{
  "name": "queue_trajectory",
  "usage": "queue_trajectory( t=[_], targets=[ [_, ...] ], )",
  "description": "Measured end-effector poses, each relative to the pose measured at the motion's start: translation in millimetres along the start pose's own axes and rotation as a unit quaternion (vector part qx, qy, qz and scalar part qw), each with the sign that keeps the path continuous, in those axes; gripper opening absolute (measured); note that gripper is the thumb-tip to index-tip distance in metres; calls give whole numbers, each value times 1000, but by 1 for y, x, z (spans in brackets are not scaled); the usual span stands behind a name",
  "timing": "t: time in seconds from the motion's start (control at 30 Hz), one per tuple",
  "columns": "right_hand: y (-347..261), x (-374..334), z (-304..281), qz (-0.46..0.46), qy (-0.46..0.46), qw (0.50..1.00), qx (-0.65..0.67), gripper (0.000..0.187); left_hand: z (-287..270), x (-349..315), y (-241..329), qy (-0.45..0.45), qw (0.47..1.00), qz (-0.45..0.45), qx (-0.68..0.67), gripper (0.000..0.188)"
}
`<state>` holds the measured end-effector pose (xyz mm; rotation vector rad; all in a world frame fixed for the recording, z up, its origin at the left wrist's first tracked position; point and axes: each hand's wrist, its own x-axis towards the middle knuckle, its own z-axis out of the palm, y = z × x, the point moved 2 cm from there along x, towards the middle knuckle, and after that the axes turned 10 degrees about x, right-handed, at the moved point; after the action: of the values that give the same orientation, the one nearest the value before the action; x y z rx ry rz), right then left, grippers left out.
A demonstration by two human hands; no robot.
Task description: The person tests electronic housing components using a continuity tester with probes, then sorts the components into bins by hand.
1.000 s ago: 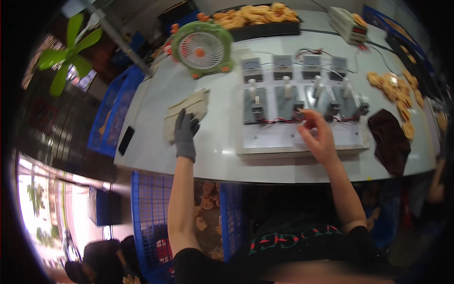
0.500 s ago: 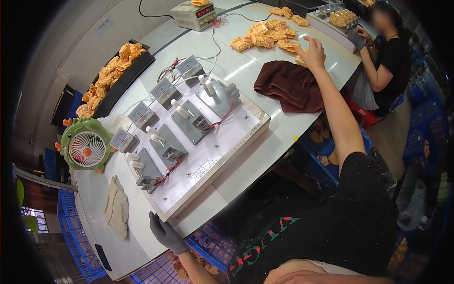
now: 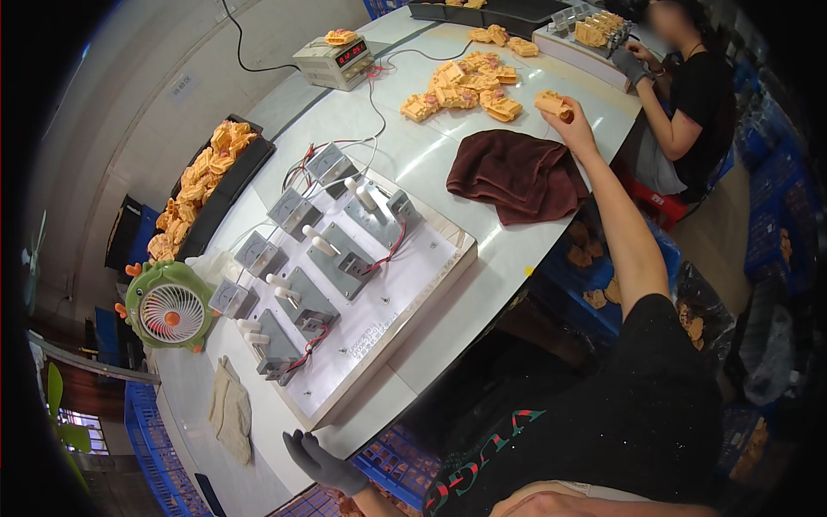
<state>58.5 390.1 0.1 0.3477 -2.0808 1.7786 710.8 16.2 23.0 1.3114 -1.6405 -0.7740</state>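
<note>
A yellow-orange moulded plastic part (image 3: 551, 104) is gripped between the thumb and fingers of my bare right hand (image 3: 577, 131), above the table beyond the brown cloth. Just left of it lies a pile of similar plastic parts (image 3: 463, 84). My left hand (image 3: 324, 464), in a grey glove, is empty, its fingers stretched out and apart from the thumb. It is at the table's front edge, near the corner of a white test board (image 3: 405, 274). That board carries several grey fixtures with white-handled levers, red and black wires, and small panel meters (image 3: 295, 209).
A brown cloth (image 3: 517, 177) lies near the right edge. Left are a green fan (image 3: 168, 306), a beige cloth (image 3: 230, 409) and a black tray (image 3: 226, 194) heaped with parts. A power supply (image 3: 334, 62) stands at the back. Another person (image 3: 689, 103) works at the far right.
My right hand has closed on a plastic part and lifted it from the table. My left hand has shifted slightly right and down in the picture, its fingers more spread. The whole view has shifted.
</note>
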Motion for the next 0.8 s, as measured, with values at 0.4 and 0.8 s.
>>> queue_trajectory(
  t=[0.4,0.8],
  targets=[
    [-206,-197,89,248,-586,681,364,63,45,-46,177,-233,839,482,97,63],
    [-278,-290,163,-4,-590,764,262,49,7,11,190,-96,981,162,-49,58]
  ],
)
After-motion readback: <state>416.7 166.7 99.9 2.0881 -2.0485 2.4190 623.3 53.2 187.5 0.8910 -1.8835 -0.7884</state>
